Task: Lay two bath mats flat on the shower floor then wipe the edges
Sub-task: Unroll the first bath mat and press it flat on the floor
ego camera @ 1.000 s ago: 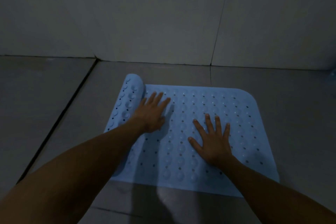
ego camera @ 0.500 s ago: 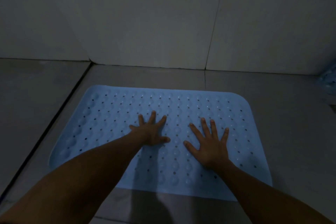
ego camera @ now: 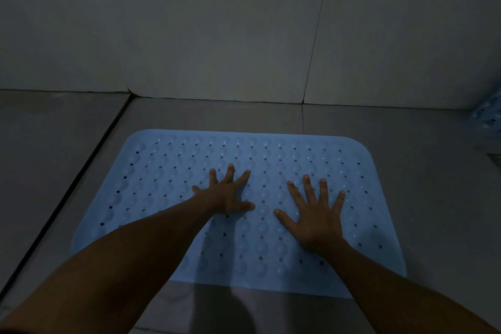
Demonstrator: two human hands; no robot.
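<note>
First blue mat (ego camera: pixel 271 149) flat on shower floor (ego camera: pixel 67 144). Left hand (ego camera: pixel 227 195) and right hand (ego camera: pixel 317 214) splayed wide mid-mat, pressing. Next, likely: fetch second mat (ego camera: pixel 489 116), beyond first mat's far right corner.

No text, label, brand, number or sign can be read anywhere in the dim view.

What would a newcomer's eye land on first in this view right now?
The light blue bath mat, lying flat on the grey tiled floor near the wall. The left hand and right hand press on its middle, fingers spread. A second blue mat peeks in at the right edge.
</note>
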